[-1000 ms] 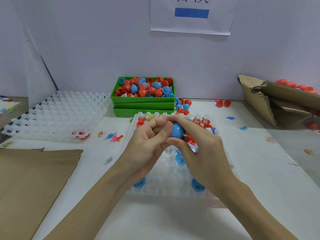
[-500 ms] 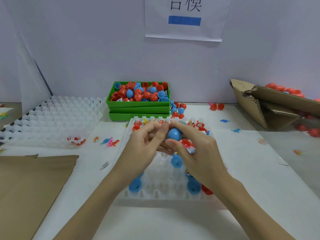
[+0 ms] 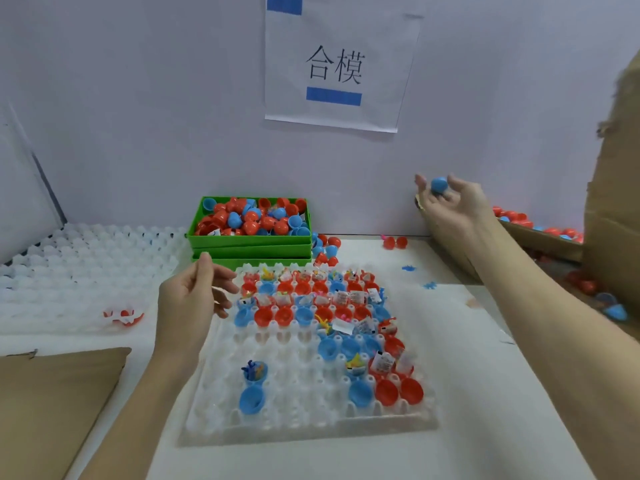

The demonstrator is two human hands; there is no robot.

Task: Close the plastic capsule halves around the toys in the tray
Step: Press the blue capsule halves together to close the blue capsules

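A white table (image 3: 467,393) runs to a pale wall bearing a paper sign (image 3: 337,64). The translucent cell tray (image 3: 304,424) lies at its middle, holding red and blue capsule halves with toys. Right of the tray, raised, the right hand (image 3: 450,206) grips a blue capsule (image 3: 439,186) in its fingertips. The left hand (image 3: 190,299) hovers at the tray's left edge, fingers loose, holding nothing. Behind the tray stand green bins (image 3: 249,242).

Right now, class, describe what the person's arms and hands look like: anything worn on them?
Both arms are bare to the frame's edge, with no sleeves visible. The left hand and right hand wear no gloves, and no rings, watch or markings show. The fingers are uncovered.
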